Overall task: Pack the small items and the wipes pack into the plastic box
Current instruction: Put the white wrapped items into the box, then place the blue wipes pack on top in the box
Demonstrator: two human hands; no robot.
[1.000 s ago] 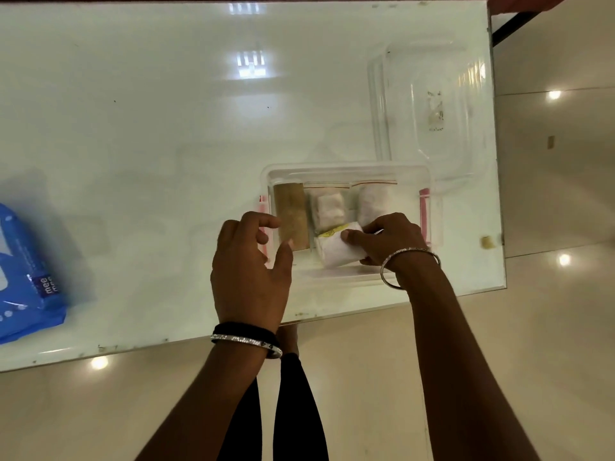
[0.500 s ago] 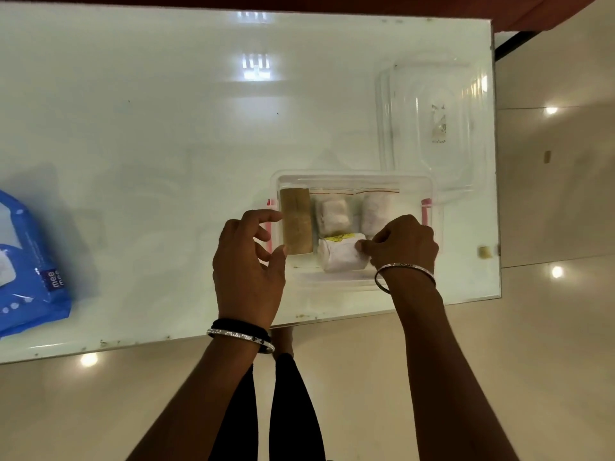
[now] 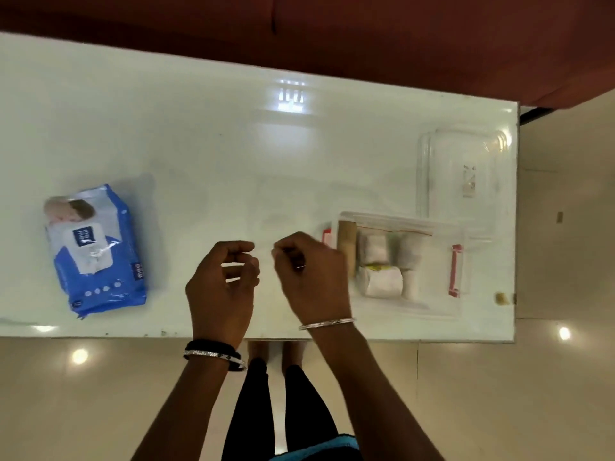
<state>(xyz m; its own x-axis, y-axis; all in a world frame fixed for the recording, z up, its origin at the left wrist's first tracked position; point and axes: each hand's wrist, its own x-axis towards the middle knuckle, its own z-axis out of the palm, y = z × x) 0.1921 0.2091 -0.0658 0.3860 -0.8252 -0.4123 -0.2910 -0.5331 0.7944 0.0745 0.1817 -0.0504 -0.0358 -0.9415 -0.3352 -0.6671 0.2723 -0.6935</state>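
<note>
The clear plastic box (image 3: 442, 304) with red clips stands near the table's front right. Inside it lie a brown roll (image 3: 346, 241), white wrapped rolls (image 3: 382, 282) and small bagged items (image 3: 372, 249). A blue wipes pack (image 3: 96, 251) lies flat on the table at the left, well away from the box. My left hand (image 3: 221, 287) and my right hand (image 3: 309, 277) hover side by side over the table just left of the box, fingers loosely curled, holding nothing.
The clear lid (image 3: 462, 174) lies behind the box at the right. A small tan piece (image 3: 501, 298) sits by the white table's (image 3: 233, 161) right edge. A dark red surface runs beyond the far edge.
Both hands have left the box and moved left, letting go of the white roll, which now lies in the box. The view has shifted so the wipes pack is fully visible.
</note>
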